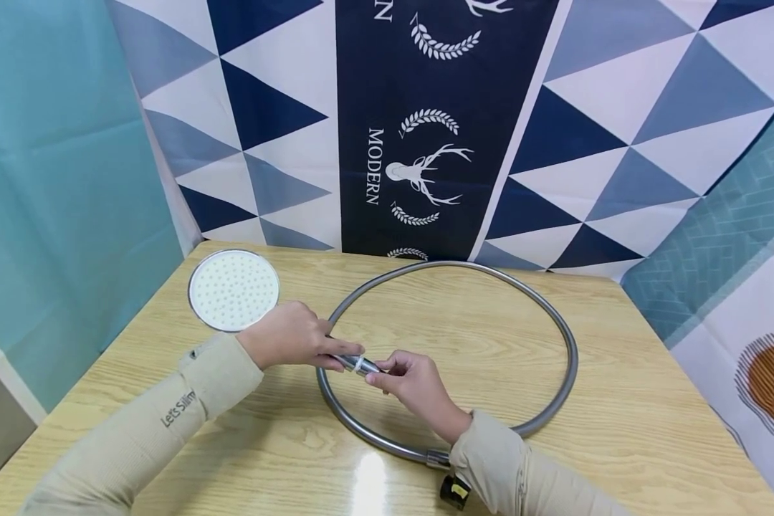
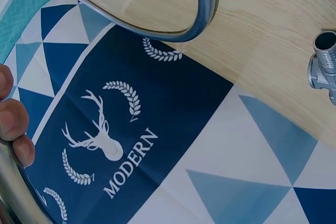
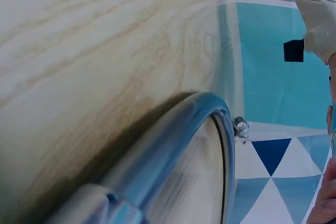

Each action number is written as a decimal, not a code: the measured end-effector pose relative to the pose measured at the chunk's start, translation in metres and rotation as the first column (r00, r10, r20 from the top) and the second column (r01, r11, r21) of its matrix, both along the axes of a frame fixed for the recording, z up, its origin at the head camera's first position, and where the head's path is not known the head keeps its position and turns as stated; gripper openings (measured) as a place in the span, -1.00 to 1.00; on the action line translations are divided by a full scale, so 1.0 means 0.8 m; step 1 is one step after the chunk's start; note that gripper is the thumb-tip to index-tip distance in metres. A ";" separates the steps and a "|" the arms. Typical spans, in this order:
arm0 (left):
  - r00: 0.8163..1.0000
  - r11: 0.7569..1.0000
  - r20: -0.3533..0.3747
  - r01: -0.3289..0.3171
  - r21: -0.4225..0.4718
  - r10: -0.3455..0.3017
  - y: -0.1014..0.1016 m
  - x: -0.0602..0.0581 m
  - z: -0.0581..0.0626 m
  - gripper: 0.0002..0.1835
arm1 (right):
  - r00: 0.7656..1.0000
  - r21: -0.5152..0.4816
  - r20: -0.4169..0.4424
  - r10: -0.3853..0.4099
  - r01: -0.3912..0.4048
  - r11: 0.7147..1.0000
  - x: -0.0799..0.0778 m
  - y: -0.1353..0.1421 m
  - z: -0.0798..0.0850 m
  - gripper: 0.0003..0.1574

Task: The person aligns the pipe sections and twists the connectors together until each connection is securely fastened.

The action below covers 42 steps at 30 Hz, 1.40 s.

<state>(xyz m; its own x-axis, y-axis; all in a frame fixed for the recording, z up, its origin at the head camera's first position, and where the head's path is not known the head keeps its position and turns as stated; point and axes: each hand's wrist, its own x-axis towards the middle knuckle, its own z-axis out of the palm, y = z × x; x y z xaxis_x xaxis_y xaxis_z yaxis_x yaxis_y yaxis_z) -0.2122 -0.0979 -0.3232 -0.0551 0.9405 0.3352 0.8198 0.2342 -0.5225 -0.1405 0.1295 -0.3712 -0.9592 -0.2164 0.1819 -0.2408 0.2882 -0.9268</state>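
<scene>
A grey metal shower hose [image 1: 570,344] lies in a wide loop on the table. Near one end, my left hand [image 1: 297,337] grips it, index finger stretched along the metal. A white ring [image 1: 359,363] shows around the chrome connector between my hands. My right hand [image 1: 416,383] pinches the connector's tip with thumb and fingers. The hose's other end fitting [image 1: 437,459] rests beside my right sleeve. A round shower head [image 1: 233,290], white nozzle face up, lies beyond my left wrist. In the left wrist view, a threaded chrome fitting [image 2: 325,69] stands on the table.
The light wood table [image 1: 619,401] ends at a patterned cloth backdrop [image 1: 284,129]. A teal sheet [image 1: 64,179] hangs at the left. Beside my right cuff is a small black object [image 1: 454,491] with a yellow mark.
</scene>
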 end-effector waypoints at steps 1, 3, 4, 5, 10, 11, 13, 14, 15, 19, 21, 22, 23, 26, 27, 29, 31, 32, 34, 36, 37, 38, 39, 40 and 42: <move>1.000 1.000 0.001 -0.001 -0.001 0.001 -0.001 0.001 0.000 -0.63 | 1.000 0.004 -0.018 0.001 -0.001 1.000 0.000 0.000 -0.001 -0.84; 1.000 1.000 0.002 0.000 0.004 -0.001 -0.003 0.001 -0.001 -0.62 | 0.999 0.016 -0.048 0.004 -0.003 1.000 0.001 -0.002 -0.004 -0.82; 1.000 1.000 0.004 0.003 0.009 -0.003 -0.004 0.002 -0.002 -0.61 | 0.998 0.021 -0.061 0.008 -0.007 1.000 0.001 -0.002 -0.005 -0.81; 1.000 1.000 0.001 0.004 0.015 -0.004 -0.005 0.003 -0.003 -0.61 | 0.997 0.029 -0.072 0.009 -0.007 1.000 0.001 -0.003 -0.006 -0.80; 1.000 0.999 0.003 0.011 0.037 -0.012 -0.009 0.005 -0.007 -0.63 | 0.999 0.027 -0.051 0.013 -0.012 1.000 0.001 -0.006 -0.007 -0.81; 1.000 0.999 0.006 0.012 0.040 -0.012 -0.009 0.005 -0.007 -0.63 | 0.999 0.027 -0.038 0.012 -0.011 1.000 0.001 -0.006 -0.007 -0.81; 1.000 0.999 0.013 0.014 0.041 -0.015 -0.008 0.004 -0.007 -0.63 | 1.000 0.025 -0.013 0.010 -0.010 1.000 0.001 -0.005 -0.006 -0.81; 1.000 0.999 0.014 0.013 0.041 -0.014 -0.007 0.004 -0.007 -0.63 | 1.000 0.023 0.000 0.010 -0.010 1.000 0.002 -0.005 -0.005 -0.81; 1.000 0.999 0.017 0.012 0.039 -0.013 -0.006 0.003 -0.006 -0.62 | 1.000 0.018 0.012 0.008 -0.008 1.000 0.002 -0.004 -0.004 -0.81; 1.000 1.000 0.029 0.002 0.028 -0.003 -0.003 0.002 -0.004 -0.61 | 0.999 0.003 0.043 0.005 -0.005 1.000 0.002 -0.001 0.001 -0.79; 1.000 1.000 0.021 0.004 0.025 -0.005 -0.003 0.002 -0.003 -0.61 | 0.999 0.011 0.051 0.006 -0.007 1.000 0.003 0.000 0.003 -0.79; 1.000 1.000 0.015 0.008 0.025 -0.008 -0.003 0.002 -0.002 -0.61 | 0.998 0.017 0.055 0.008 -0.009 1.000 0.004 0.000 0.003 -0.79; 1.000 1.000 0.005 0.012 0.027 -0.012 -0.003 0.002 -0.002 -0.60 | 0.998 0.022 0.055 0.011 -0.012 1.000 0.004 0.000 0.004 -0.79; 0.999 0.999 -0.024 0.022 0.038 -0.021 -0.003 0.002 0.001 -0.60 | 0.999 0.051 0.038 0.017 -0.019 0.999 0.004 0.001 0.005 -0.77; 0.999 0.999 -0.031 0.022 0.041 -0.021 -0.002 0.002 0.002 -0.60 | 0.999 0.060 0.028 0.019 -0.020 0.998 0.004 0.001 0.005 -0.76; 0.999 0.999 -0.040 0.019 0.040 -0.017 -0.001 0.002 0.002 -0.61 | 1.000 0.080 0.006 0.023 -0.023 0.997 0.004 0.001 0.006 -0.75; 0.999 0.999 -0.046 0.019 0.036 -0.017 0.001 0.002 0.001 -0.62 | 1.000 0.099 -0.008 0.028 -0.027 0.995 0.004 0.001 0.006 -0.75; 0.999 0.999 -0.050 0.021 0.033 -0.019 0.001 0.003 0.000 -0.63 | 1.000 0.105 -0.012 0.026 -0.025 0.994 0.004 0.001 0.006 -0.75; 0.998 0.999 -0.057 0.022 0.031 -0.020 0.002 0.003 -0.001 -0.63 | 1.000 0.101 0.000 0.004 -0.004 0.995 0.005 0.000 0.006 -0.79; 0.998 0.999 -0.055 0.017 0.034 -0.015 0.001 0.003 -0.001 -0.63 | 0.999 0.079 0.008 -0.032 0.031 0.996 0.006 -0.002 0.006 -0.84; 0.999 0.999 -0.052 0.013 0.035 -0.011 0.001 0.002 0.000 -0.63 | 0.999 0.063 0.010 -0.051 0.050 0.997 0.006 -0.003 0.006 -0.86; 0.999 0.999 -0.048 0.009 0.035 -0.007 0.000 0.002 0.000 -0.63 | 0.998 0.046 0.012 -0.069 0.068 0.997 0.006 -0.005 0.005 -0.86; 0.999 0.999 -0.044 0.007 0.035 -0.005 0.000 0.002 0.001 -0.63 | 0.997 0.027 0.011 -0.081 0.081 0.996 0.007 -0.005 0.005 -0.86; 0.999 0.999 -0.041 0.006 0.036 -0.005 0.000 0.002 0.002 -0.63 | 0.996 0.010 0.008 -0.087 0.087 0.996 0.007 -0.006 0.005 -0.85; 0.999 0.999 -0.041 0.014 0.040 -0.012 -0.001 0.002 0.003 -0.63 | 0.997 -0.019 -0.002 -0.082 0.082 0.996 0.007 -0.007 0.004 -0.85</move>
<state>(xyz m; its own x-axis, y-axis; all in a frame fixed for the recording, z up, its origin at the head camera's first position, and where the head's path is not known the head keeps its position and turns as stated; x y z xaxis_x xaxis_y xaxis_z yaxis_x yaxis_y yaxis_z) -0.2105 -0.0987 -0.3211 -0.0285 0.9266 0.3749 0.8011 0.2455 -0.5459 -0.1347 0.1241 -0.3679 -0.9731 -0.1337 0.1874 -0.2193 0.2899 -0.9316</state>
